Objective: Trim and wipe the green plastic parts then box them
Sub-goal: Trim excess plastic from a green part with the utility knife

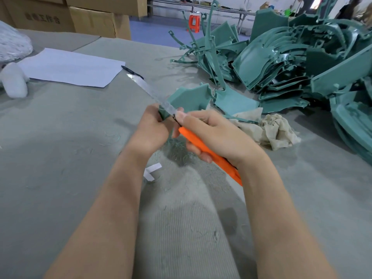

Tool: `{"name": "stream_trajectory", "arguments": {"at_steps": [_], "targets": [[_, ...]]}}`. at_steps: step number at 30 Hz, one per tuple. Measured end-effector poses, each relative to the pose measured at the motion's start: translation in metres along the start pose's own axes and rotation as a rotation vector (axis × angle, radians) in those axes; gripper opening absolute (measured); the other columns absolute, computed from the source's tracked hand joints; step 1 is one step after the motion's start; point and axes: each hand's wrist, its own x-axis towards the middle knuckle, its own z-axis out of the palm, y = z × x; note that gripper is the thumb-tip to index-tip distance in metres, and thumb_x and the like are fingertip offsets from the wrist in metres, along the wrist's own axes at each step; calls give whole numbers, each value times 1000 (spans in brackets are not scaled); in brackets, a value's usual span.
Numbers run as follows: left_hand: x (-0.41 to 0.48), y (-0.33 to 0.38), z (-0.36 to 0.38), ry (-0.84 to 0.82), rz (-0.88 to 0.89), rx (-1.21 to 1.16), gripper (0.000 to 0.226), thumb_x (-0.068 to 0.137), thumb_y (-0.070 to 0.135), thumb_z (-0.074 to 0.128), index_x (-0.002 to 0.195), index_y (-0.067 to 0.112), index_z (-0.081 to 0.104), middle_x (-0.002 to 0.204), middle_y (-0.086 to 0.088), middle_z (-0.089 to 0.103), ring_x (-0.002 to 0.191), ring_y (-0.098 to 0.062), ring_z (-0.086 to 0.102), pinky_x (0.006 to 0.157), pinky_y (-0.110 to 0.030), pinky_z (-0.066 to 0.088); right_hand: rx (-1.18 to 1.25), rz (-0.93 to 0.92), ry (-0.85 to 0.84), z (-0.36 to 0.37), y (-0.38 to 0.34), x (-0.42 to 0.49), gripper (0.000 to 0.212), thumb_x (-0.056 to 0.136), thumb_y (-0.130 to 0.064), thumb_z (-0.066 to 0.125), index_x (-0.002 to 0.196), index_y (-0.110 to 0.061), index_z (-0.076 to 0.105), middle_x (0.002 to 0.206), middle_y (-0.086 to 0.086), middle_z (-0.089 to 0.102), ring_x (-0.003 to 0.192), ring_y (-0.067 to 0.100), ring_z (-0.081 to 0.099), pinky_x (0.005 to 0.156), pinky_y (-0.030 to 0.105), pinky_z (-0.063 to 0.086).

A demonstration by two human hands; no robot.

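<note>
Both bare forearms stretched forward, angled inward, wrists close together. The left hand (pixel 151 127) pinched the edge of a flat green plastic part (pixel 190 99); the right hand (pixel 219 135) curled its fingers round an orange-handled utility knife (pixel 209 154).

Dark printed Chinese characters run across the side of the cardboard box (pixel 42 18) at the upper left. They are blurred: the last three are possibly 工作台, the first two unreadable. A second box (pixel 104 4) stacked beside it carries print cut by the frame's top edge, which is illegible.

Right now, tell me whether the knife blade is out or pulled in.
Out. The long blade reaches past the orange handle in the right hand, across the green part.
</note>
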Motion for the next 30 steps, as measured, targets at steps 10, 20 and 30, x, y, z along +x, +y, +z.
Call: {"name": "stream_trajectory", "arguments": {"at_steps": [10,20,30], "targets": [[1,6,-1,217,76,45,24,97,13,52,119,17,63,91,14,65,84,1,58,75,-9,43,-70,-18,455,-13,12,4,43,99,-39,48,83,0,55,57,8,45,44,12,42,41,23,37],[1,0,1,176,55,56,28,98,11,51,124,13,61,98,8,64,87,-2,57,75,-10,42,-217,-92,461,-7,23,13,50,98,-44,50,79,2,52,56,7,43,47,16,43,42,30,37],[0,1,1,168,80,60,24,98,7,50,119,11,61,87,14,60,77,-1,53,70,-10,40,-259,-106,397,-7,26,13,42,98,-40,50,64,-15,47,50,4,45,38,14,42,38,25,39]]}}
